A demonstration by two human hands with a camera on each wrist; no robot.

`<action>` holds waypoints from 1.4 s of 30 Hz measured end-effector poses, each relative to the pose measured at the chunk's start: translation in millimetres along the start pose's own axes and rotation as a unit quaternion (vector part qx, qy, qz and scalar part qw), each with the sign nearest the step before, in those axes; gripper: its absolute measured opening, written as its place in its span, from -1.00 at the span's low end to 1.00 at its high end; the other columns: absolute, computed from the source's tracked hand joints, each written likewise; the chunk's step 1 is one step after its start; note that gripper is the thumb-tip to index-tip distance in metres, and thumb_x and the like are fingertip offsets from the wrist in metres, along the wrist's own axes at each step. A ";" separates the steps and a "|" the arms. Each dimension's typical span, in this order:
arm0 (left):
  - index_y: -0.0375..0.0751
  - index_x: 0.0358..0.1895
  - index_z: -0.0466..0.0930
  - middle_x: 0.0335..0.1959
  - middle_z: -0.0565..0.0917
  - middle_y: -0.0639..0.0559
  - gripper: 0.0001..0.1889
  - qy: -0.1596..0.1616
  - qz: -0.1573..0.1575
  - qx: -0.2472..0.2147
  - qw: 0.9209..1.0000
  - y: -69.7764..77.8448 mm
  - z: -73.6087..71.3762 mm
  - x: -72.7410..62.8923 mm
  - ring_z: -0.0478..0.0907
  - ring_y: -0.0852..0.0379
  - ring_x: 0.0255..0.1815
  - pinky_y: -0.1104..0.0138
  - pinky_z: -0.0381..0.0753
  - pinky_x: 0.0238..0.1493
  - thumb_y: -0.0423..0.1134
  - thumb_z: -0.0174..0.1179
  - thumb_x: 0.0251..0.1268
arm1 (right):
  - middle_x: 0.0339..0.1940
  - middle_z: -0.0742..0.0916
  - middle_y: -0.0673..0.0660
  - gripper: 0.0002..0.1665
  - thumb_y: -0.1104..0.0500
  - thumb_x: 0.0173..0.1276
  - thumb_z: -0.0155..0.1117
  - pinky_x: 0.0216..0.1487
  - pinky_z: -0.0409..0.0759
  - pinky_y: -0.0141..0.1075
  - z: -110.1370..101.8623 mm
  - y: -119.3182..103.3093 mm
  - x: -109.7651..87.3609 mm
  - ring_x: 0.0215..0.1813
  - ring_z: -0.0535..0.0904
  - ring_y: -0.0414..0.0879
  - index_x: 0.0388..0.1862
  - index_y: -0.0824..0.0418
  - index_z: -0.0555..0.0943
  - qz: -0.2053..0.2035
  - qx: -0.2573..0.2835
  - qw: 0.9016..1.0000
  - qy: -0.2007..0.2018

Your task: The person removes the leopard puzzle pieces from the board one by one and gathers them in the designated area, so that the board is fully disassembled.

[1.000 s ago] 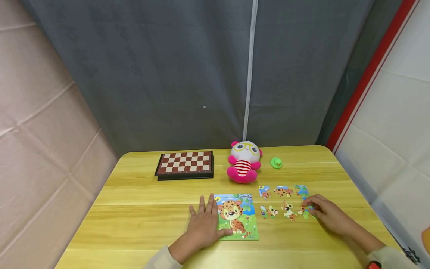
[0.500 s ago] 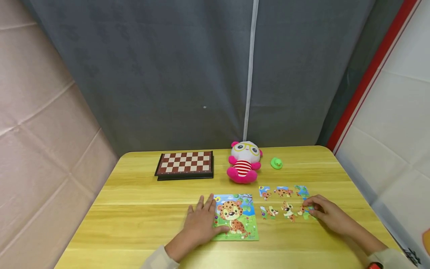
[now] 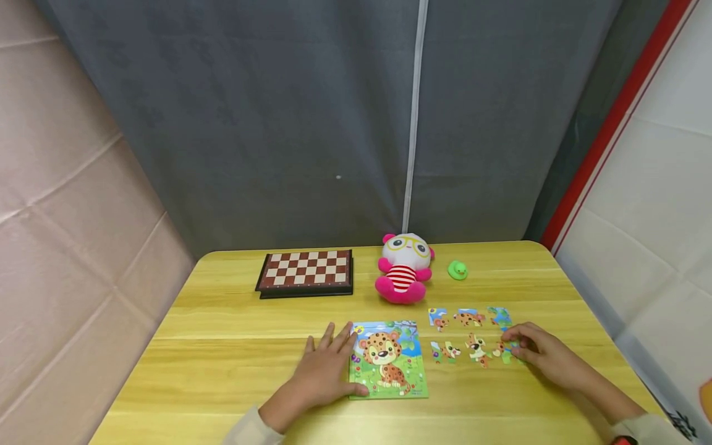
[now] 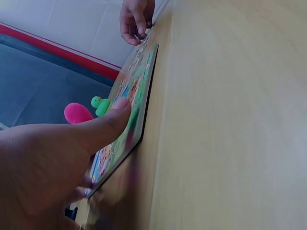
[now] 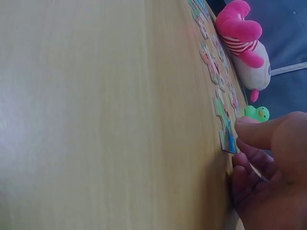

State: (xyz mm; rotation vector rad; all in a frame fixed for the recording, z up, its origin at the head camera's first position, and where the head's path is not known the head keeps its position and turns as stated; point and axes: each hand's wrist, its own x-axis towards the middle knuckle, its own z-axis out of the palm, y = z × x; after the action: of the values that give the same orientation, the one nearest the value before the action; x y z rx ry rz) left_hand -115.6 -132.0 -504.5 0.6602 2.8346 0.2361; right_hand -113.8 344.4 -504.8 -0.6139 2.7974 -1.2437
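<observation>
Yellow wood makes up the table (image 3: pixel 222 346), set against a dark grey curtain (image 3: pixel 278 136) and flanked by pale panels. Starting at the left, towards the back edge, lies a chessboard (image 3: pixel 306 270) checked in reddish brown and cream, with a black rim. Nearer me, a person's left hand (image 3: pixel 322 374) lies with its fingers spread wide, gripping nothing; its thumb reaches over the lower left corner of a square picture board (image 3: pixel 389 364), which lies flat near the middle of the table and shows a spotted leopard cub on green grass. Behind the board sits a pink-and-white plush toy (image 3: pixel 403 278) with yellow glasses and a red-striped belly. Further right is a small green duck (image 3: pixel 458 270). In front of the duck, to the right of the board, loose puzzle pieces (image 3: pixel 477 347) lie in two rows, printed with spotted animal parts. At their right end, the right hand (image 3: pixel 545 355) bends, thumb and forefinger narrowed at the last piece; I cannot tell whether they pinch it.
</observation>
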 end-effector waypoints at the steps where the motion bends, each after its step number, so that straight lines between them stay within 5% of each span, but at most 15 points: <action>1: 0.01 0.69 0.00 0.73 -0.15 0.07 0.29 -0.002 0.007 -0.004 1.000 -2.0 0.0 -1.3 -0.18 -0.29 0.69 -0.48 -0.04 0.45 0.73 0.00 -0.06 | -0.06 0.65 0.11 -0.74 0.40 0.43 0.29 -0.20 0.49 -0.45 0.0 -0.1 -0.1 -0.17 0.46 -0.27 0.05 0.21 0.64 -0.002 -0.002 1.000 0.001; 11: -0.02 0.70 -0.08 0.73 -0.18 0.10 0.26 -0.006 0.040 -0.031 0.999 -11.2 -1.9 -8.2 -0.23 -0.25 0.70 -0.46 -0.14 0.48 0.67 0.05 0.03 | 0.00 0.66 0.14 -0.71 0.38 0.44 0.30 -0.08 0.53 -0.53 -2.8 -3.9 -1.6 -0.06 0.53 -0.28 0.09 0.20 0.63 -0.015 -0.001 1.000 -0.005; 31: -0.03 0.70 -0.05 0.73 -0.15 0.10 0.24 -0.016 0.039 -0.030 0.999 -9.1 -5.6 -8.5 -0.23 -0.26 0.70 -0.46 -0.16 0.48 0.64 0.08 0.04 | 0.06 0.69 0.13 -0.69 0.27 0.48 0.30 -0.17 0.58 -0.37 3.0 -31.5 12.6 -0.07 0.54 -0.21 0.17 0.16 0.60 -0.027 -0.002 0.999 -0.040; 42: -0.04 0.70 -0.06 0.73 -0.16 0.11 0.24 -0.022 0.034 -0.022 0.999 -7.8 -8.8 -9.1 -0.23 -0.24 0.71 -0.44 -0.13 0.50 0.63 0.09 0.06 | -0.11 0.63 0.17 -0.70 0.29 0.51 0.26 -0.17 0.59 -0.39 21.5 -54.0 30.8 -0.19 0.59 -0.16 0.17 0.30 0.58 -0.042 0.074 0.993 -0.086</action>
State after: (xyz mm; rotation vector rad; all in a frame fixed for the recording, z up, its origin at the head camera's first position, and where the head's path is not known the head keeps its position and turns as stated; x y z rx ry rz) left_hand -113.0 -144.0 -496.0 0.7447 2.7598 0.2916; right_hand -119.9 285.4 -476.4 -0.7955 2.5382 -1.3289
